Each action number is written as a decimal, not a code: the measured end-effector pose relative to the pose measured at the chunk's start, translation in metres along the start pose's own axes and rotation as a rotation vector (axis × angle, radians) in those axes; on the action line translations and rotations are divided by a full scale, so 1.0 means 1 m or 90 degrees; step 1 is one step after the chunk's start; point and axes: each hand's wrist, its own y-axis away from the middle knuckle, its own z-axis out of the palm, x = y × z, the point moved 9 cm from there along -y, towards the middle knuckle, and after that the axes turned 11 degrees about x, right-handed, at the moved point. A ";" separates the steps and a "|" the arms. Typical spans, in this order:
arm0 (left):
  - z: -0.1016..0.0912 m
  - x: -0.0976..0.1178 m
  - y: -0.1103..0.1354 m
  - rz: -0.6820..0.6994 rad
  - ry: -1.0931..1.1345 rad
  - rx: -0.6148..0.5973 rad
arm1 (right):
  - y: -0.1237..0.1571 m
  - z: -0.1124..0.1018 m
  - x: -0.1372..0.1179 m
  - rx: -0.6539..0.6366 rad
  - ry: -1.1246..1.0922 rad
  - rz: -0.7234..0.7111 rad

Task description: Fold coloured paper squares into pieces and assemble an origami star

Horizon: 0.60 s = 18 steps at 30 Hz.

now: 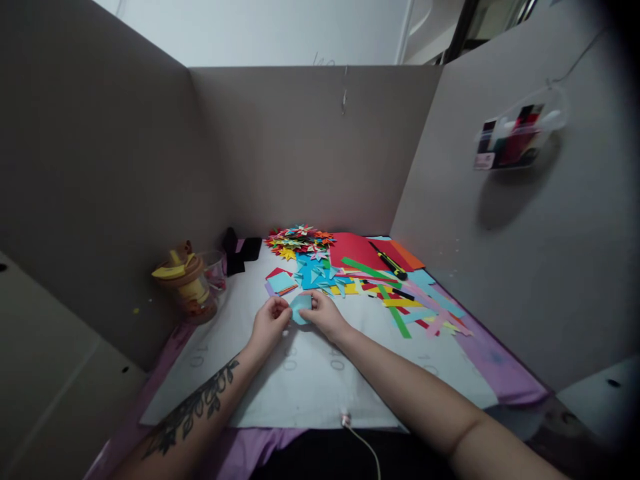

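Both my hands meet over a white mat [300, 387] in the middle of the table. My left hand [271, 321] and my right hand [324, 313] pinch a small light blue piece of paper [301, 308] between their fingertips, one on each side. The paper looks partly folded. Just beyond it lie several blue folded pieces [314, 273] and a small stack of coloured squares [281, 282].
A heap of folded multicoloured paper stars [300, 240] sits at the back. Coloured paper strips [400, 303], red sheets [357, 250] and a yellow-black utility knife [389, 261] lie to the right. A jar with a yellow item [185, 283] stands left. Cardboard walls enclose three sides.
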 end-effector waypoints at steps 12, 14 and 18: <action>0.000 -0.025 0.003 -0.139 0.003 -0.021 | 0.037 0.014 -0.060 -0.130 0.534 -0.587; 0.002 -0.031 0.004 -0.174 0.047 -0.029 | 0.042 0.023 -0.053 -0.192 0.599 -0.647; 0.008 -0.042 0.005 -0.203 0.040 -0.074 | 0.035 0.024 -0.037 -0.207 0.625 -0.659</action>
